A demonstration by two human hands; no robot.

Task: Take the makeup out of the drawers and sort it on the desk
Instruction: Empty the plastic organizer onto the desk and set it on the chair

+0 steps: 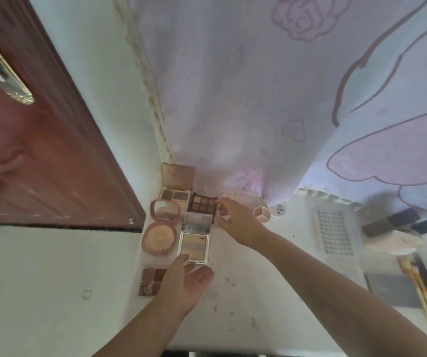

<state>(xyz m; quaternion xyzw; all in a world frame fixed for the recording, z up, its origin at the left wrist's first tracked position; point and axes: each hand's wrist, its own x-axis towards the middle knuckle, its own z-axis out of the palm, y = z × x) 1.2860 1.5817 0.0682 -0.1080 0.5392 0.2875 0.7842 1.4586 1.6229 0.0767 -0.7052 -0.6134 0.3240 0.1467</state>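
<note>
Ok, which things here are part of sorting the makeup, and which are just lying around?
Part of the job:
dark palette touched by the right hand
white palette by the left hand
round compact
beige palette
small brown palette
brushes

Just lying about:
curtain
door
white grid tray

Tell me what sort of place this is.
Probably a bedroom dressing corner at home: open makeup palettes laid out on a white desk, a pink cartoon-print curtain hanging behind it, and a wooden door close beside.
</note>
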